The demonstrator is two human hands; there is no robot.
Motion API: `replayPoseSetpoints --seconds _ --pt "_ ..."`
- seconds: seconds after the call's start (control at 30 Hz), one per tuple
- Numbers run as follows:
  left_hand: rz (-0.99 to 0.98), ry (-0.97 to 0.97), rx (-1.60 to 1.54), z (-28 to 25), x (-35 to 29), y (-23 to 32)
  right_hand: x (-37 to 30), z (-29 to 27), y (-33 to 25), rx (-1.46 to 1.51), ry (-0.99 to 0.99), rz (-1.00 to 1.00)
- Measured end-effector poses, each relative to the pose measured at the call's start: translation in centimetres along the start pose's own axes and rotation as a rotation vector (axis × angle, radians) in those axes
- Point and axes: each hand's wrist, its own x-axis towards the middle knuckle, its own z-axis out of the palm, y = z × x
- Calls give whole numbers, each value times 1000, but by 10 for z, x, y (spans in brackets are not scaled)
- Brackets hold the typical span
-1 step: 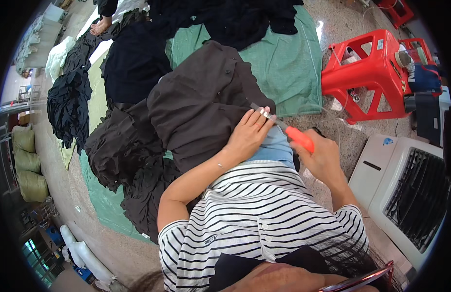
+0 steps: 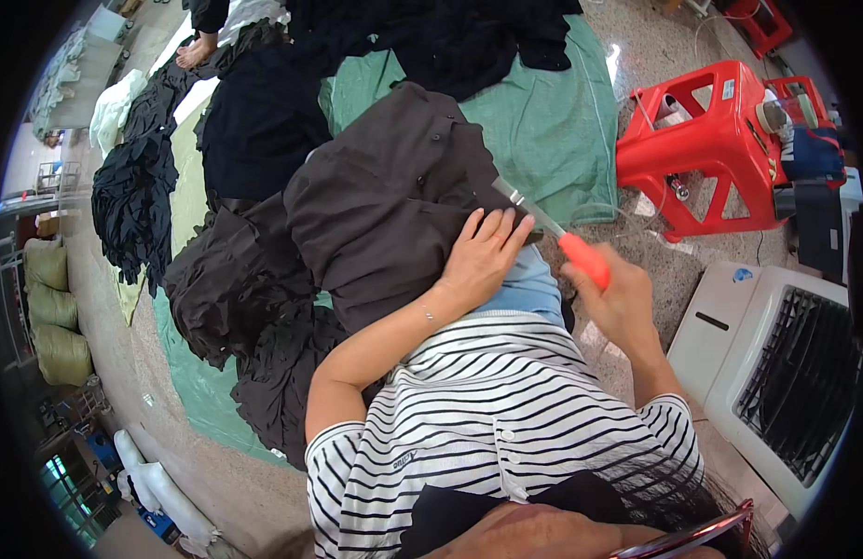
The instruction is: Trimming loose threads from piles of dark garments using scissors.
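Note:
A dark brown-grey garment [image 2: 385, 186] with small dark buttons lies spread over my lap. My left hand [image 2: 485, 256] rests flat on its right part, fingers stretched out and close together. In my right hand [image 2: 618, 293], closed at the right of my lap, is a tool with an orange-red handle [image 2: 585, 262] and a narrow metal shaft [image 2: 541, 219]. The shaft points up and left, just beyond my left fingertips, its tip over the garment's edge; I cannot tell what kind of tool it is. Light blue cloth [image 2: 525, 284] shows below my left hand.
Dark clothes [image 2: 264, 121] lie in heaps on a green sheet [image 2: 571, 121] ahead and to the left. A red stool [image 2: 697, 140] and a white air cooler [image 2: 776, 363] stand on my right. Another person's bare foot [image 2: 197, 51] is at the far left.
The tool's shaft has come off my left fingers and moved up and right, just past the fingertips. My right hand has shifted slightly right with it. The garment stays in place.

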Motion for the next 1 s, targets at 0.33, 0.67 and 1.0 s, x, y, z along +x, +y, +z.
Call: replayPoseSetpoints --seconds 0.33,0.67,1.0 --pt "-823 798 -1067 -93 87 -138 34 -6 34 2 384 112" --pt "-565 -208 -36 -58 115 -149 51 29 40 29 263 81" --pt "-807 1340 -1026 -321 -170 -268 65 32 65 81 310 123"
